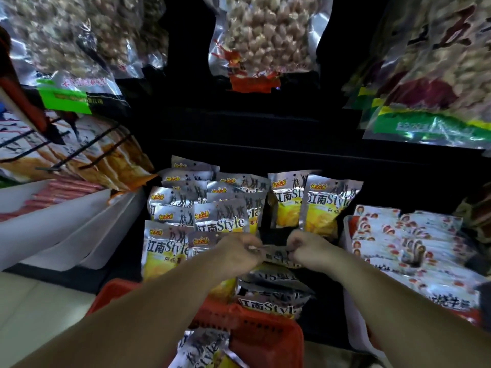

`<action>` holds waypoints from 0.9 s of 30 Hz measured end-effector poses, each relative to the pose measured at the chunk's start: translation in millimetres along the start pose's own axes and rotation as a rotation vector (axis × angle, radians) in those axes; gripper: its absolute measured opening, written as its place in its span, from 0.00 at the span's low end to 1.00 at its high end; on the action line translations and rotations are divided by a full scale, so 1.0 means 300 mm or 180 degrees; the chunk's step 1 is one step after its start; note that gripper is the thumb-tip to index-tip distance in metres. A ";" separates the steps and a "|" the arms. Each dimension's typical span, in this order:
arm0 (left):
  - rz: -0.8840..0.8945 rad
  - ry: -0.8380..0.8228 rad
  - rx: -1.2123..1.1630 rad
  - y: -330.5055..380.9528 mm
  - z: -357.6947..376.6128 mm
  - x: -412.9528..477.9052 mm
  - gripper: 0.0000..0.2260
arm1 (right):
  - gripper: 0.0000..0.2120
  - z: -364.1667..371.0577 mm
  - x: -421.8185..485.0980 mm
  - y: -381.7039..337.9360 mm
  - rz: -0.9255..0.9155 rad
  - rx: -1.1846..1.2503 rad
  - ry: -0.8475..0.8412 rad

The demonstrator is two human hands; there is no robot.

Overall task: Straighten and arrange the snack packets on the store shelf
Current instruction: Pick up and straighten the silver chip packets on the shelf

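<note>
Held packet: One silver snack packet, the held packet (pixel 277 254), is kept between the two hands in front of the lower shelf (pixel 292 155). It is blurred, so its print cannot be read.
Left hand: The left hand (pixel 239 252) is seen from the back. Its fingers (pixel 252 248) are curled and pinch the left end of the held packet.
Right hand: The right hand (pixel 312 251) is level with the left one and near it. Its fingers (pixel 295 245) are curled as well and pinch the right end of the same packet.
Packet and fingers: The packet is stretched across the gap between both sets of fingers. Only its middle part is visible, and both ends are covered by the fingers.
Standing packets: Silver and yellow standing packets (pixel 220 221) marked "Style" are crowded behind and to the left of the left hand, overlapping and partly tilted. Two upright packets (pixel 329 205) are placed side by side behind the right hand.
Lying packets: Several lying packets (pixel 271 296) of the same kind are piled flat just below the hands.
Basket: A red basket (pixel 265 335) is seen under the forearms, with a loose packet (pixel 204 349) of the same kind in it.
Neighbour goods: White and red packets (pixel 398 240) are stacked to the right of the right hand.
Upper bags: Large clear bags of nuts (pixel 268 35) are hung above the shelf.
</note>
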State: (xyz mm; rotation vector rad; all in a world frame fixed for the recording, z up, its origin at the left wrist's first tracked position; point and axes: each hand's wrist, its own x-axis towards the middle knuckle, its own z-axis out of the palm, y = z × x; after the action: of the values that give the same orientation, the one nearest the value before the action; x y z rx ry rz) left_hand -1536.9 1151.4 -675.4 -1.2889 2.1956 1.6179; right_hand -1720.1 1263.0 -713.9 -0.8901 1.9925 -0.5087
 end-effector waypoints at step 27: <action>-0.0044 0.0231 -0.0427 -0.078 0.061 0.066 0.04 | 0.14 0.015 -0.033 0.020 0.0802 0.0877 -0.0309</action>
State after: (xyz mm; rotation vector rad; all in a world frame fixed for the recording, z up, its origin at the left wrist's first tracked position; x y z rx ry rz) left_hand -1540.0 1154.1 -710.7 -1.4158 2.1456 1.7673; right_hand -1715.0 1274.3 -714.7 -0.4779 1.8572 -0.5668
